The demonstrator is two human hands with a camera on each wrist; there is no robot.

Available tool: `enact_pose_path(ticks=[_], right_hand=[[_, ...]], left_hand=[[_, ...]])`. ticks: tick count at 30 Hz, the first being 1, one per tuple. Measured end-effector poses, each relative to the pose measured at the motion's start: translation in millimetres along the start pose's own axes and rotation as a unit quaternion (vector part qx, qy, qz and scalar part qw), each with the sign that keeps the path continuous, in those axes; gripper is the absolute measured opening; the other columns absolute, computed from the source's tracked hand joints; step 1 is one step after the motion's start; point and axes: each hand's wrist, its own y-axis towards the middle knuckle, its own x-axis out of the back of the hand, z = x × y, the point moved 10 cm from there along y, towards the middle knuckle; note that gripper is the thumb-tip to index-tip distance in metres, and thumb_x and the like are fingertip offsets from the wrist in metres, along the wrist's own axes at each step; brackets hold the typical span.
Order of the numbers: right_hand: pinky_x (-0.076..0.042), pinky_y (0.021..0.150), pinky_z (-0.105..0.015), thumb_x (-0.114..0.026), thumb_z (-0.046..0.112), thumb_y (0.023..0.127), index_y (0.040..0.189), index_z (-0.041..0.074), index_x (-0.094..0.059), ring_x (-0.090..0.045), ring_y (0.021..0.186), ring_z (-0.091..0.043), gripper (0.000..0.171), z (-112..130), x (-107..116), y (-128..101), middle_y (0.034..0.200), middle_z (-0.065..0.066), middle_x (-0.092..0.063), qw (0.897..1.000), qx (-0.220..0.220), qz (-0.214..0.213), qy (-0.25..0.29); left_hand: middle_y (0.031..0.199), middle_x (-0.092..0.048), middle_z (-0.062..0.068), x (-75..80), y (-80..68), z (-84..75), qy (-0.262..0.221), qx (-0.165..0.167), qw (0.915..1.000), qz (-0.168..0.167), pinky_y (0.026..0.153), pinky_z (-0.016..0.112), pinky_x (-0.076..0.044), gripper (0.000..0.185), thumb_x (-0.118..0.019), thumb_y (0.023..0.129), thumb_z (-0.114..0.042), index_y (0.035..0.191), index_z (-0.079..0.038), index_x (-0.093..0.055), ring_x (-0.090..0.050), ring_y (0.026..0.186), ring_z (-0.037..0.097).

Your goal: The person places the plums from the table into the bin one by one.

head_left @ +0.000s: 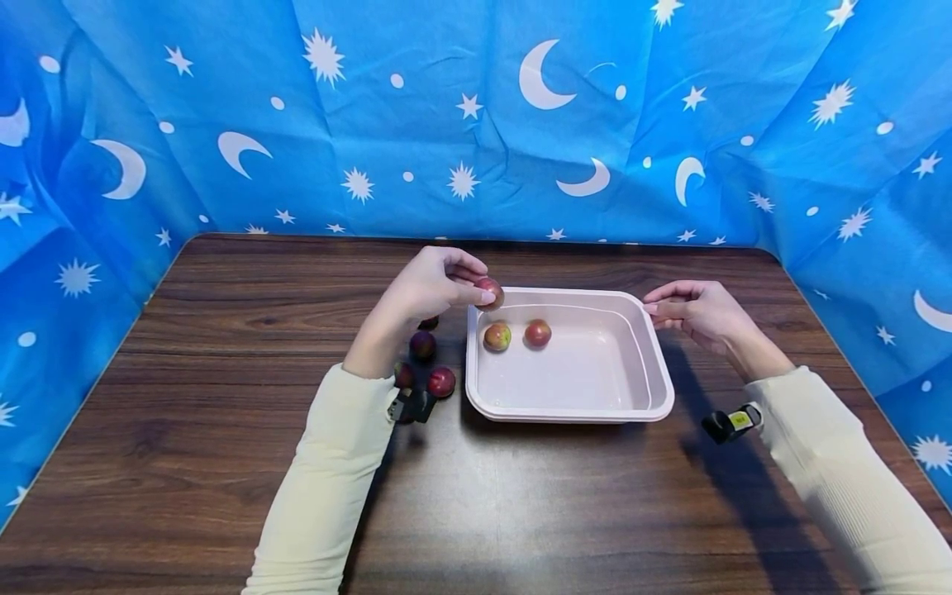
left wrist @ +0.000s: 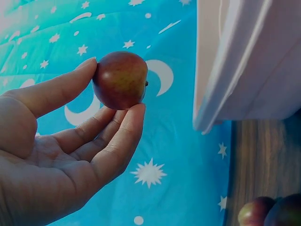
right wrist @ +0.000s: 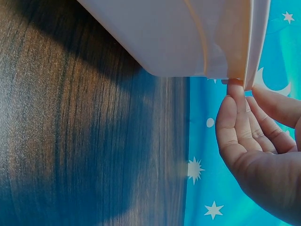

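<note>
A blue cloth printed with white moons and stars hangs behind and to both sides of a dark wooden worktop (head_left: 223, 430); near its middle sits a pale pink tray (head_left: 573, 409), shallow and rounded at the corners. Two small reddish fruits (head_left: 497, 336) lie side by side on the tray's floor, toward its far left; four more fruits (head_left: 440, 381) lie loose on the wood just beside the tray's left wall, partly hidden by the forearm. The left hand (head_left: 431, 285) pinches one fruit (left wrist: 120, 80) between thumb tip and fingertips, the other fingers only lightly bent, and holds it over the tray's far left corner, above the rim and apart from the two inside; the fingertip grip seems chosen to keep so small and round a thing from rolling. The right hand (head_left: 695, 312) rests at the tray's far right corner, fingers nearly straight, their tips touching the rim (right wrist: 249, 70) from outside; it looks as though it steadies the light tray; it grips nothing. Cream sleeves cover both arms.
</note>
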Motion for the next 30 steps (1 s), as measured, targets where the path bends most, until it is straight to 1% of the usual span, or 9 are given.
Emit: enact_pose_path(ticks=[5, 11, 13, 16, 18, 21, 23, 27, 30], right_hand=[[-0.053, 0.067, -0.027, -0.060, 0.000, 0.086, 0.090, 0.008, -0.068, -0.065, 0.072, -0.017, 0.012, 1.4, -1.0, -0.7, 0.081, -0.004, -0.067, 1.000, 0.007, 0.003, -0.002], [-0.053, 0.066, -0.026, -0.061, 0.000, 0.086, 0.092, 0.005, -0.067, -0.065, 0.072, -0.017, 0.010, 0.8, -0.3, -0.5, 0.081, -0.003, -0.067, 1.000, -0.001, -0.005, -0.004], [-0.053, 0.066, -0.026, -0.060, 0.000, 0.086, 0.090, 0.008, -0.068, -0.065, 0.071, -0.017, 0.011, 1.4, -0.7, -0.6, 0.081, -0.003, -0.067, 1.000, -0.001, -0.004, -0.006], [-0.053, 0.066, -0.026, -0.060, 0.000, 0.086, 0.089, 0.009, -0.068, -0.065, 0.071, -0.016, 0.012, 1.9, -1.3, -1.0, 0.080, -0.003, -0.067, 1.000, 0.000, -0.005, -0.009], [-0.053, 0.067, -0.027, -0.060, 0.000, 0.086, 0.085, 0.013, -0.068, -0.065, 0.071, -0.016, 0.015, 2.2, -1.5, -1.3, 0.080, -0.003, -0.067, 1.000, 0.002, -0.005, -0.012], [-0.053, 0.068, -0.028, -0.059, 0.000, 0.086, 0.087, 0.011, -0.068, -0.065, 0.071, -0.016, 0.014, 2.1, -0.9, -1.4, 0.081, -0.003, -0.067, 1.000, 0.001, -0.005, -0.017], [-0.053, 0.069, -0.028, -0.059, 0.000, 0.087, 0.091, 0.007, -0.067, -0.065, 0.072, -0.016, 0.011, 2.1, -0.2, -1.6, 0.081, -0.002, -0.067, 1.000, 0.001, -0.005, -0.020], [-0.053, 0.068, -0.026, -0.058, 0.000, 0.087, 0.095, 0.003, -0.065, -0.064, 0.072, -0.015, 0.011, 2.1, 0.7, -2.2, 0.081, -0.001, -0.066, 1.000, -0.003, -0.007, -0.022], [-0.053, 0.067, -0.026, -0.058, -0.001, 0.087, 0.091, 0.007, -0.067, -0.064, 0.072, -0.015, 0.012, 2.8, 0.0, -2.3, 0.081, -0.001, -0.066, 1.000, 0.000, -0.005, -0.019]], left_hand=[[0.098, -0.061, 0.012, -10.8, 1.6, 4.0, 0.018, 0.008, 0.9997, 0.013, 0.076, 0.029, -0.047, 0.032, -0.073, 0.078, -0.009, 0.106, 0.001, -0.061, -0.056, 0.088, 0.022], [0.097, -0.061, 0.011, -16.6, 2.0, 8.1, 0.021, 0.019, 0.9994, 0.020, 0.077, 0.029, -0.047, 0.030, -0.072, 0.078, -0.009, 0.105, 0.000, -0.061, -0.056, 0.089, 0.022], [0.097, -0.061, 0.011, -17.4, 1.8, 9.2, 0.020, 0.020, 0.9993, 0.024, 0.078, 0.029, -0.047, 0.030, -0.072, 0.079, -0.009, 0.105, 0.000, -0.061, -0.056, 0.089, 0.022], [0.097, -0.061, 0.012, -17.3, 1.2, 9.1, 0.014, 0.015, 0.9994, 0.028, 0.079, 0.029, -0.047, 0.030, -0.071, 0.079, -0.008, 0.105, 0.000, -0.060, -0.056, 0.090, 0.022], [0.098, -0.061, 0.012, -16.3, 0.3, 8.1, 0.011, 0.011, 0.9995, 0.028, 0.078, 0.028, -0.047, 0.030, -0.071, 0.079, -0.008, 0.105, 0.001, -0.060, -0.056, 0.090, 0.022], [0.098, -0.061, 0.014, -13.2, -0.4, 5.8, 0.003, 0.000, 0.9997, 0.025, 0.074, 0.026, -0.047, 0.030, -0.071, 0.078, -0.006, 0.105, 0.003, -0.060, -0.056, 0.091, 0.022], [0.098, -0.061, 0.014, -10.5, -0.9, 4.8, 0.003, -0.003, 0.9998, 0.021, 0.073, 0.026, -0.046, 0.030, -0.071, 0.078, -0.006, 0.105, 0.003, -0.060, -0.056, 0.091, 0.022], [0.099, -0.060, 0.014, -6.0, -1.7, 4.7, 0.006, -0.002, 0.9998, 0.017, 0.075, 0.032, -0.046, 0.030, -0.071, 0.079, -0.007, 0.106, 0.003, -0.060, -0.056, 0.091, 0.023], [0.099, -0.060, 0.014, -3.3, -1.6, 5.9, 0.012, 0.005, 0.9998, 0.016, 0.078, 0.036, -0.046, 0.031, -0.071, 0.079, -0.008, 0.106, 0.002, -0.060, -0.055, 0.092, 0.023]])
